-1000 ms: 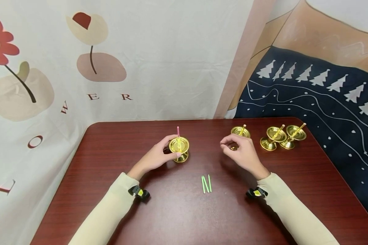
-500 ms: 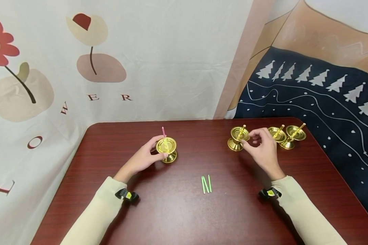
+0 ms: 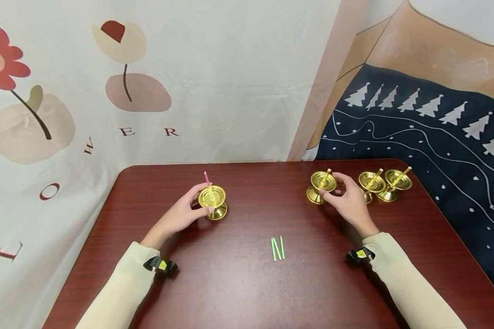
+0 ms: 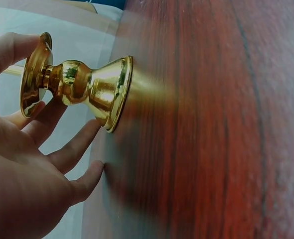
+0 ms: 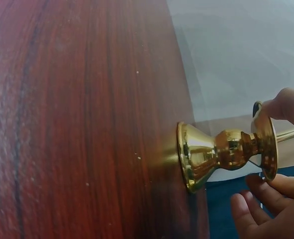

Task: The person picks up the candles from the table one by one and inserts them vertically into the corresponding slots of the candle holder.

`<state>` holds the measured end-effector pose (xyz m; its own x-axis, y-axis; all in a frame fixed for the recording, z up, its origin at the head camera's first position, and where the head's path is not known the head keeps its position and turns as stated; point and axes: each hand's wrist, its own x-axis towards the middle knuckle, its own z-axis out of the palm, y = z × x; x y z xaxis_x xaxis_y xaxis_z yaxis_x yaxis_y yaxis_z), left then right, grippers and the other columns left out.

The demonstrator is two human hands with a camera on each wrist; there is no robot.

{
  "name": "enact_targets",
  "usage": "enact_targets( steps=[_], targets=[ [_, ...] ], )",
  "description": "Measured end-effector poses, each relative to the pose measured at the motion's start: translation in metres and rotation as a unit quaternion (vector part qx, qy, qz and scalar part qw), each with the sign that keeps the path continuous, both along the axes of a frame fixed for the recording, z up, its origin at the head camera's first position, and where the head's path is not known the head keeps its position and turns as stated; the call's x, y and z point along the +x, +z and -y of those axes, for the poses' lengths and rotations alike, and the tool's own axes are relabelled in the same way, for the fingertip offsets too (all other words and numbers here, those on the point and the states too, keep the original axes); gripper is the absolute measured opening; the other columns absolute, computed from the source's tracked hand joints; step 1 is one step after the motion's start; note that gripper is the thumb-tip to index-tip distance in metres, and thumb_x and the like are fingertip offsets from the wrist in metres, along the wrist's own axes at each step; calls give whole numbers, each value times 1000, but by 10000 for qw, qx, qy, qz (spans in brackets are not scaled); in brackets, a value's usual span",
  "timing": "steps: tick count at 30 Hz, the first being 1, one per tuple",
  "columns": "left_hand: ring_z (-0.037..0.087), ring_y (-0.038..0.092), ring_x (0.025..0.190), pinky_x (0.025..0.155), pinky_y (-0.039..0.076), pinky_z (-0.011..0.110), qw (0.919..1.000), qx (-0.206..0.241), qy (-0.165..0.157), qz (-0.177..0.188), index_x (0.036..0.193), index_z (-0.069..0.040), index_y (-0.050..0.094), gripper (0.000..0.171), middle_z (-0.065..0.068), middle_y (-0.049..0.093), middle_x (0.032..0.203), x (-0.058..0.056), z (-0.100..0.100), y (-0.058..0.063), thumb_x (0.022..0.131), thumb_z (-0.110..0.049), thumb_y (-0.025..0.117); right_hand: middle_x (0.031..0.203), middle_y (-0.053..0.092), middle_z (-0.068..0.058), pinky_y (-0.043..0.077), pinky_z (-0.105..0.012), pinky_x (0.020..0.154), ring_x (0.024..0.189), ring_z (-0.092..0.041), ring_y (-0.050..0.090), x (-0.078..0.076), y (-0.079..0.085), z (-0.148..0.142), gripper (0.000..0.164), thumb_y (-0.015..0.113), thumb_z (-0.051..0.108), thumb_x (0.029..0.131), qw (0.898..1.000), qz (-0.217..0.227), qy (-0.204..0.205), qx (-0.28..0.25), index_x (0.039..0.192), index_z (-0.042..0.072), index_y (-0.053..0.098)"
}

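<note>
On the left of the table, a brass candle holder (image 3: 217, 212) carries a slim pink candle (image 3: 207, 179) on its dish. My left hand (image 3: 180, 214) grips that dish by the rim between thumb and fingers. In the left wrist view the holder's flared base (image 4: 107, 92) is at the table surface. Farther right, my right hand (image 3: 351, 201) pinches the dish rim of a second brass candle holder (image 3: 314, 195), with a yellowish stick (image 3: 326, 176) rising from it. The right wrist view shows the thumb on this dish (image 5: 266, 144) and the other fingers below it.
Several thin green candles (image 3: 276, 248) lie on the table in front of the hands. Two more brass holders, a nearer one (image 3: 367, 179) and a farther one (image 3: 397, 179), stand close together at the back right. A printed cloth (image 3: 230, 91) hangs behind the table edge.
My left hand has moved left with the pink-candle holder. My right hand has gone right, round to the second holder's right side, and now grips its dish rim.
</note>
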<state>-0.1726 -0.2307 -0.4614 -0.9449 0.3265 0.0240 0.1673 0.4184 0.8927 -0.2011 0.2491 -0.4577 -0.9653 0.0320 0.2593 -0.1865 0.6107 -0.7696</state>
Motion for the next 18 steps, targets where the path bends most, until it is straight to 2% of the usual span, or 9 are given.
enact_targets(
  steps=[6,10,14,18],
  targets=[
    [39,58,142,120,40,61,9998,-128,86,-97,166,-1,39,75,23,61,152,7,6,1,102,-11,77,129,72,-27,46,-6,82,102,-41,74,-1,-3,3,62,89,16,92,10000,-12,18,60,145,-4,63],
    [43,54,147,123,38,63,9994,-88,295,-136,167,-5,40,76,23,56,157,16,5,5,103,-15,79,129,72,-26,48,-7,80,99,-40,75,-2,-3,6,62,90,16,91,9998,-81,101,120,143,-4,64],
    [44,54,147,122,40,62,9969,18,751,-253,163,-4,44,73,24,56,158,27,2,11,102,-16,82,125,73,-25,47,-6,79,97,-40,76,-1,-3,9,60,91,14,90,9997,-146,161,105,142,-3,65],
    [41,57,143,119,45,59,9886,116,1422,-489,154,-1,53,63,24,59,154,35,-2,18,100,-14,83,122,74,-26,47,-5,79,97,-40,76,1,-3,12,60,91,13,90,9996,-158,239,21,141,-4,65]
  ],
)
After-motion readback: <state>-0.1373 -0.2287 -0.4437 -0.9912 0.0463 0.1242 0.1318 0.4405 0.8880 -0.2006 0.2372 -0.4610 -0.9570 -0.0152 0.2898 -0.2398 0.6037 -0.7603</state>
